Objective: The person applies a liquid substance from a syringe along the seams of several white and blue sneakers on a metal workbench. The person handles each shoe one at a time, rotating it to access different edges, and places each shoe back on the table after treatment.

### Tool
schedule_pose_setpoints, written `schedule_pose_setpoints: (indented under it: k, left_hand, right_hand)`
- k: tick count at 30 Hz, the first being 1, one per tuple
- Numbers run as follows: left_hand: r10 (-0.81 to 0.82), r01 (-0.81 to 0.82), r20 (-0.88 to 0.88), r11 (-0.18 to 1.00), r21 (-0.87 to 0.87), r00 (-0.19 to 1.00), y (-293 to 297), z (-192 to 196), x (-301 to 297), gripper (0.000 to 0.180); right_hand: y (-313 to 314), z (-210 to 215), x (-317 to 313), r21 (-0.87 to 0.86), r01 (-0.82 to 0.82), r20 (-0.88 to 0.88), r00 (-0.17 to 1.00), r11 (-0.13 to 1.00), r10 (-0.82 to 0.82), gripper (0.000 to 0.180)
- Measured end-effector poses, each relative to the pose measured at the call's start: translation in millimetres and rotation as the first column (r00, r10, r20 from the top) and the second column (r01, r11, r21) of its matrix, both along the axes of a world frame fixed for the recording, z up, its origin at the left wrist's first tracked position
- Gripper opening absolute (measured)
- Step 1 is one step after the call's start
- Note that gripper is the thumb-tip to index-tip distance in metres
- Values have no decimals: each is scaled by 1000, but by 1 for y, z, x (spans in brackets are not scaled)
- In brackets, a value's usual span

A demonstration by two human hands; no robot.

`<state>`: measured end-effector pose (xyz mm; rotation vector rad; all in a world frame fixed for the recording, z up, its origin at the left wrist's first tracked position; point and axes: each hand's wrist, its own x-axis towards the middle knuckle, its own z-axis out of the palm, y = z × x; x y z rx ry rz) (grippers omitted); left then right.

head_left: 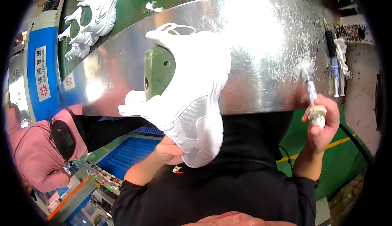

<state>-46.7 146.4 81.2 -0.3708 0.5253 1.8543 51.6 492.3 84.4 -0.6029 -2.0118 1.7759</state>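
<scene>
A white sneaker (204, 91) with a grey mesh panel and a green last (161, 68) inside extends over the near edge of the metal table (143, 34). My left hand (168, 151) is closed on its toe end, the fingers partly hidden behind the shoe. At the right, my right hand (324, 121) grips a slim syringe-like tool (311, 91) with a pale bluish shaft and a lumpy off-white wrap. The tool's tip points away from me, over white smears on the metal, apart from the sneaker. Its exact kind is unclear.
More white sneakers (98, 15) stand on a green surface at the far left. Syringe-like tools (335, 68) lie at the table's right end, beside a speckled box (355, 32). A person in a pink top (45, 148) is at the left, near a blue machine panel (43, 70).
</scene>
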Motion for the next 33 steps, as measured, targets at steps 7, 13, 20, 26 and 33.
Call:
schedule_pose_setpoints:
  k: [7, 13, 20, 26, 33]
  left_hand:
    - [-148, 162, 116, 980, -117, 982, 3, -4, -9, 90]
    - [-172, 171, 19, 949, -266, 985, -12, 12, -32, 95]
    - [-329, 177, -284, 874, -452, 901, -25, 15, -41, 86]
    - [-309, 137, -365, 894, -426, 878, -28, 10, -42, 80]
    - [-331, 159, -375, 893, -421, 866, -34, 4, -44, 87]
  right_hand:
    - [-20, 18, -44, -461, -413, -405, 885, 785, 228, 68]
    - [-37, 33, -94, -546, -561, -482, 818, 622, 314, 58]
    - [-47, 30, -108, -557, -547, -409, 835, 625, 368, 56]
    - [-51, 26, -111, -564, -553, -398, 832, 613, 386, 57]
    - [-54, 21, -111, -584, -513, -335, 858, 629, 388, 58]
